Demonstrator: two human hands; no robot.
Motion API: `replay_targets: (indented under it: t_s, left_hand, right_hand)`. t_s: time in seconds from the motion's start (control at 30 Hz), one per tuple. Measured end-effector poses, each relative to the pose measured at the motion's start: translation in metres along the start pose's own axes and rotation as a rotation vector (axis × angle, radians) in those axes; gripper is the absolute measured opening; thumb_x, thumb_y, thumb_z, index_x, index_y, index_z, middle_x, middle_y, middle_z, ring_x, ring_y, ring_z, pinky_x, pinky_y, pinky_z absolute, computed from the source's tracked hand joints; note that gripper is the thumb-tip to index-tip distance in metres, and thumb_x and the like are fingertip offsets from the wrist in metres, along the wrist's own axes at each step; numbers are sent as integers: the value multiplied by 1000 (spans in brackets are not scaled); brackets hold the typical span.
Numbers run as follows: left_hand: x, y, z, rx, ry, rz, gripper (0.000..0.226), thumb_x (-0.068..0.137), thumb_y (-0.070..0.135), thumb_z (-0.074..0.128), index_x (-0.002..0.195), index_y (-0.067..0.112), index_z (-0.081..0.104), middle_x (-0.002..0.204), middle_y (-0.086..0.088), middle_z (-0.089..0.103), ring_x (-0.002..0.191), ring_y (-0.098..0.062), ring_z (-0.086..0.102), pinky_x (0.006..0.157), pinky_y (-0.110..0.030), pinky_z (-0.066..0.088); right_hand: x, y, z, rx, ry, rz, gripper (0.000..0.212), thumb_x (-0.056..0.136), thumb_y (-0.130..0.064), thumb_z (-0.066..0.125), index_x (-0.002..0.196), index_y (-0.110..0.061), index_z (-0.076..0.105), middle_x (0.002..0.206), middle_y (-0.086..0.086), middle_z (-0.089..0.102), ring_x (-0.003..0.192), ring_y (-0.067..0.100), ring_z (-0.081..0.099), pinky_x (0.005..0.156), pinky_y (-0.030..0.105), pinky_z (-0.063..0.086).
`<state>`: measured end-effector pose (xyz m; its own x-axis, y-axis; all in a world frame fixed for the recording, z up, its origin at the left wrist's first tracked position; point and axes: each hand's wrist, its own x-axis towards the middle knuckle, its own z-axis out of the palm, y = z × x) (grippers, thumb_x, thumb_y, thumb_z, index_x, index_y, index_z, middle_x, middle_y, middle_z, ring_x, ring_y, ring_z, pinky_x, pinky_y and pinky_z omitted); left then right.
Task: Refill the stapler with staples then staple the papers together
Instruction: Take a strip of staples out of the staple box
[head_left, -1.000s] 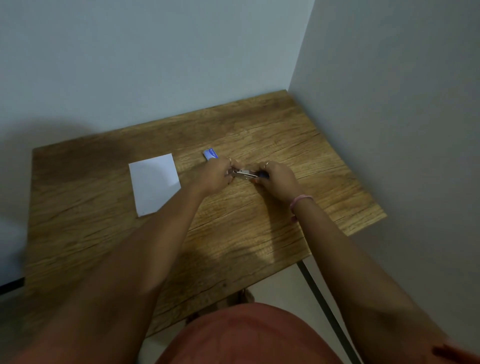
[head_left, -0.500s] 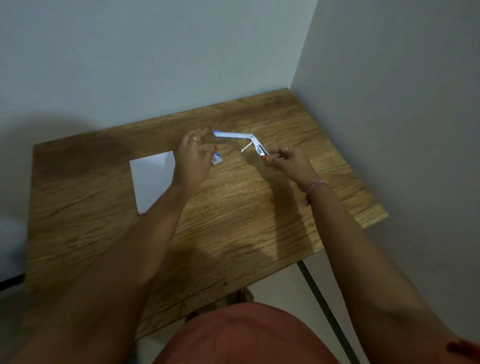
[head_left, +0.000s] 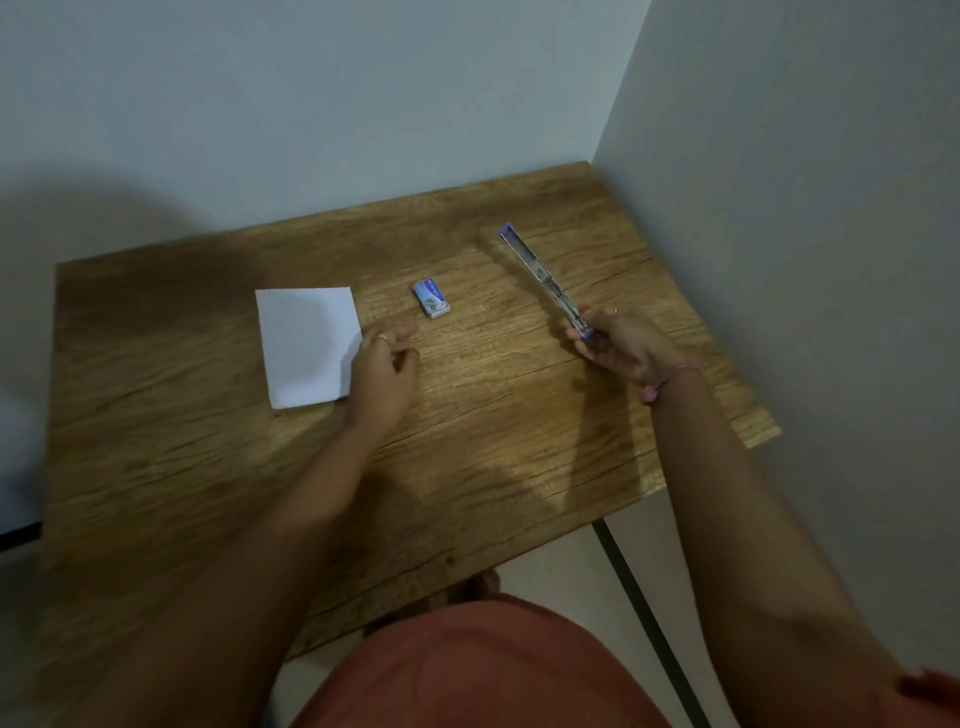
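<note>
Since half a second ago the stapler (head_left: 545, 283) has swung fully open into one straight line, and the left hand (head_left: 382, 371) has dropped from beside the box (head_left: 430, 298) to the table (head_left: 493, 415), near the right edge of the papers (head_left: 306, 345).

Right hand (head_left: 618, 343) has a closed grip on the stapler's near end, thumb and fingers pinched round it, with the rest of the tool sticking up and away toward the far wall, clear of the table. Left hand is loosely curled and holds nothing; its fingers rest just beside the papers, perhaps touching their edge, which I cannot settle from this view. The box lies flat between the two hands, a little farther back and apart from both. The papers lie flat at the left of the table.

My judgement is that the refill has only just begun: the tool is open, no staples are out yet. Risks from here:
- The pinch sits at one end of a long open tool, so it could twist or snap shut while staples are fed in.
- Opening the box one-handed could spill it, and a staple strip breaks easily.
- The magazine's state is too blurred to read.
</note>
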<state>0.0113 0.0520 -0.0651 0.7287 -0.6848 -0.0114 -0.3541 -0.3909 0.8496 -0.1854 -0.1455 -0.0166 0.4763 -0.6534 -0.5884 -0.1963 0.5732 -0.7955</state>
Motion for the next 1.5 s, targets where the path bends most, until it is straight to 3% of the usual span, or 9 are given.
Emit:
replay_targets:
  t_s: [0.17,0.27,0.4,0.57,0.83,1.03,1.17,1.33,1.5]
  left_hand:
    - [5,4,9,41,23,-34,40,91,6,52,131,10,52,134,-9,46,99,-7,52,90,-20,42]
    - [11,8,13,74,21,-60,42,89,5,52,132,9,50,139,-11,40,112,-18,54,91,-22,43]
    - [20,14,16,143,11,-63,46,89,8,55,134,7,46,141,-13,36,122,-26,47,100,-35,46]
    - [34,15,14,226,10,28,50,89,11,57,137,10,45,139,-13,39,124,-25,43,102,-34,39]
    - [53,7,16,342,-48,230,43,92,19,57,134,14,52,143,-5,42,129,-26,37,97,-34,37]
    - [61,-3,20,397,-87,197,44,92,27,57,134,17,52,144,-3,43,131,-26,35,101,-42,38]
    - [62,-3,22,392,-71,166,44,91,27,58,134,16,54,142,-3,46,130,-26,36,101,-41,38]
    - [63,0,23,398,-70,114,44,90,27,59,132,14,55,142,-2,46,130,-25,37,100,-42,39]
    - [60,1,22,390,-72,113,45,90,25,60,133,13,54,143,-2,44,130,-24,39,101,-40,38]
  right_hand:
    - [11,-3,8,-116,40,25,22,99,-6,42,115,1,55,90,16,63,80,18,62,55,15,52]
    - [19,-2,18,-124,60,-7,22,99,-8,45,115,1,57,88,15,64,75,16,63,54,16,52]
    - [30,5,27,-143,135,-147,15,97,-16,52,97,-8,65,78,6,66,57,7,65,52,16,52]
    - [33,18,28,-281,106,-309,6,82,-12,72,88,-12,70,79,1,68,72,10,63,68,20,55]
    - [40,19,32,-443,241,-392,3,83,-23,73,85,-23,71,80,2,73,63,10,69,58,22,57]
    - [51,13,29,-575,346,-417,13,83,-32,72,75,-21,71,65,1,66,58,11,61,67,36,56]
    - [53,13,28,-739,344,-514,22,81,-32,73,96,-17,75,75,-9,68,68,-2,62,67,12,50]
    - [53,19,32,-1114,443,-607,30,82,-29,71,107,-13,70,97,11,56,87,23,57,78,27,41]
    - [51,26,29,-1221,464,-600,38,86,-40,64,113,-12,68,98,8,54,94,25,54,77,32,44]
